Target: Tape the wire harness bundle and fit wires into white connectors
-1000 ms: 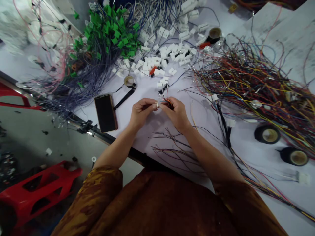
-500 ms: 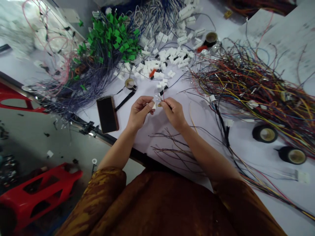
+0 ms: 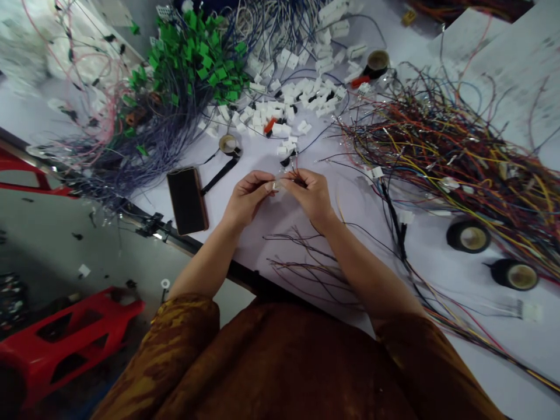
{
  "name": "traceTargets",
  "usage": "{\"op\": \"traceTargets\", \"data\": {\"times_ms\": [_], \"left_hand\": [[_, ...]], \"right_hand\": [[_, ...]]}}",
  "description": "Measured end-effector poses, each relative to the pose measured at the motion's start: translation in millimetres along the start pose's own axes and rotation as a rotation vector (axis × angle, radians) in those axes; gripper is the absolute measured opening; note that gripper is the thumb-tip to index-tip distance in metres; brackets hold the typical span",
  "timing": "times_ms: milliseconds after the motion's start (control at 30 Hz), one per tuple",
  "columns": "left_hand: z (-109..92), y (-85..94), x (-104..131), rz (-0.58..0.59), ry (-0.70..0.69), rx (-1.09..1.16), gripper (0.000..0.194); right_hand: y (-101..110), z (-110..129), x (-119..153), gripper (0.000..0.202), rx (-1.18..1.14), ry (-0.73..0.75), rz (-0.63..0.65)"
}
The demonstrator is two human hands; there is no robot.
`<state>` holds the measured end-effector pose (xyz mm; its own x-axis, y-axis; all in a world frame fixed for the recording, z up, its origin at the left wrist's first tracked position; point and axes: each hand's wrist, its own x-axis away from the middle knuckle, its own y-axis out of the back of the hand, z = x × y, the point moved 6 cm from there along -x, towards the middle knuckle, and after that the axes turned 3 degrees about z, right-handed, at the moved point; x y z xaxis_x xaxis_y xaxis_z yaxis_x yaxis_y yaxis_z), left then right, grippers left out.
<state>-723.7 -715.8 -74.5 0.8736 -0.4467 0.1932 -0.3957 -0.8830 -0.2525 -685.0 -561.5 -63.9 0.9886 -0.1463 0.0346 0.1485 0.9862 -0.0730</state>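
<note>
My left hand (image 3: 247, 199) is closed on a small white connector (image 3: 275, 186), pinched between thumb and fingers. Against it, my right hand (image 3: 312, 197) pinches thin wires (image 3: 296, 166), whose ends stick up above the fingers. The fingertips of both hands meet around the connector, so the wire tips there are hidden. Just beyond the hands lie loose white connectors (image 3: 287, 146) and a small black piece. Several loose dark wires (image 3: 306, 265) lie on the table beneath my right forearm.
A phone (image 3: 188, 200) and a tape roll (image 3: 228, 144) lie left. Green connectors (image 3: 205, 58) and white connectors (image 3: 266, 114) are piled behind. Right are a tangled wire heap (image 3: 437, 146), black tape rolls (image 3: 469, 237) and a taped harness (image 3: 401, 233). A red stool (image 3: 79, 344) stands below the table edge.
My right hand has moved left and its fingertips now meet those of my left hand at the connector. The whole view has shifted slightly.
</note>
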Motion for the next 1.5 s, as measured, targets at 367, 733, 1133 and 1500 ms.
{"op": "traceTargets", "data": {"times_ms": [367,733,1133,1500], "left_hand": [[0.9,2.1,-1.4,-0.074,-0.016,0.023,0.025],[-0.7,0.6,-1.8,-0.055,-0.069,-0.028,0.021],[-11.3,-3.2,2.6,-0.104,-0.158,-0.222,0.015],[-9.0,-9.3,3.4,-0.034,-0.141,-0.157,0.017]], "right_hand": [[-0.5,-5.3,1.8,0.022,0.056,0.011,-0.01],[1.3,-5.7,4.5,0.022,0.023,-0.036,-0.044],[-0.5,-1.8,7.0,0.026,0.164,0.04,-0.066],[-0.6,1.7,7.4,0.025,0.182,0.11,0.045]]}}
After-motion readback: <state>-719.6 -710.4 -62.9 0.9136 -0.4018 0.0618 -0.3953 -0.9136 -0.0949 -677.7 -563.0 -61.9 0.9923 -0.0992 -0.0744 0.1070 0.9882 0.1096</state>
